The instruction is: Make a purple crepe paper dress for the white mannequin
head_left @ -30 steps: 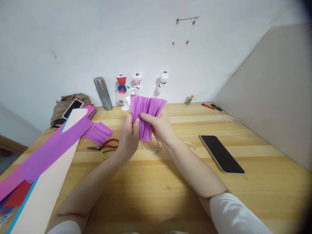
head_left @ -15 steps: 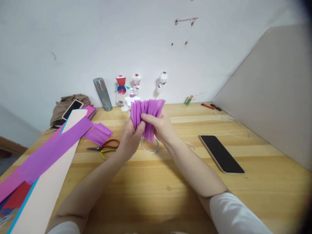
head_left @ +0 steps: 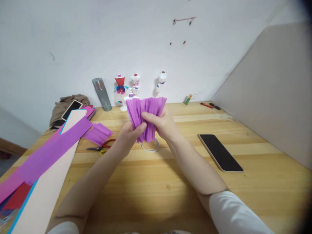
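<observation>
Both hands pinch a bunch of pleated purple crepe paper [head_left: 149, 130] held up above the table. My left hand [head_left: 129, 135] grips its left side, thumb across the front. My right hand [head_left: 162, 123] holds the upper right part, with its thumb pressed on the folds near the middle. The other fingers are hidden behind the paper. Below the bunch lies a roll of tape [head_left: 150, 150], partly covered. Behind it stands a small white dress form [head_left: 131, 94] with a purple neck, mostly hidden by the paper.
Scissors [head_left: 98, 148] lie left of my left hand, beside a smaller purple piece [head_left: 98, 134]. Long purple strips [head_left: 56, 151] and a pale board [head_left: 56, 178] cover the left side. A phone [head_left: 220, 152] rests at right. A bottle [head_left: 102, 94] and decorated dress forms [head_left: 120, 85] stand by the wall.
The pleated paper has spread wider, its left edge fanning out to the left. My left hand has moved slightly left and now covers more of the scissors' handles.
</observation>
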A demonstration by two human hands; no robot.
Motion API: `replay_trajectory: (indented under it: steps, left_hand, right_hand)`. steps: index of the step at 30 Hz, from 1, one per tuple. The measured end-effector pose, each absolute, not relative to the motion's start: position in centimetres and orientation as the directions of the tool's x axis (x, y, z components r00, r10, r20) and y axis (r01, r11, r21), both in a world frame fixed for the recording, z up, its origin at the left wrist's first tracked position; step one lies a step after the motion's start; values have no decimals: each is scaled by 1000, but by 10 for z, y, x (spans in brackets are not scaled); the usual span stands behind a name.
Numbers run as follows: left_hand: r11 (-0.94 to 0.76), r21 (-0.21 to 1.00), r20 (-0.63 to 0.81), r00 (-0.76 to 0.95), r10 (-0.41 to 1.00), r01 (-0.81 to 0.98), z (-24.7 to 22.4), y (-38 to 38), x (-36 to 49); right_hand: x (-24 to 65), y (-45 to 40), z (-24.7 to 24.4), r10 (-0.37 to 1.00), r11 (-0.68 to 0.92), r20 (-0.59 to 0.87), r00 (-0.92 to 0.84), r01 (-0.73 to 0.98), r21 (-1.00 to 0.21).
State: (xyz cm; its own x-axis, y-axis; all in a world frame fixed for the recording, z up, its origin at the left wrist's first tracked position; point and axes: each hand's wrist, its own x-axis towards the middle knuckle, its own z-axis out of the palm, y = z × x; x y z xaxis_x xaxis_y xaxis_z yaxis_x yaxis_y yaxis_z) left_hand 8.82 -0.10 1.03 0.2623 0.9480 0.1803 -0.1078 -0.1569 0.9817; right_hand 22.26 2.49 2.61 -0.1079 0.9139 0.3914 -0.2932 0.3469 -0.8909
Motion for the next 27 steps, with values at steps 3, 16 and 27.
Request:
replay_trajectory:
  steps: [3, 16, 27]
  left_hand:
    - [-79, 986, 124, 330, 936, -148, 11, -1, 85]
    - [-170, 985, 174, 341, 924, -39, 11, -1, 81]
    - [-190, 978, 208, 392, 896, -87, -3, 7, 93]
  right_hand:
    - [227, 26, 29, 901, 379, 411, -141, -209, -902]
    - [230, 24, 30, 885, 418, 414, -211, -28, -908]
    - [224, 18, 29, 838, 326, 330, -434, -86, -941]
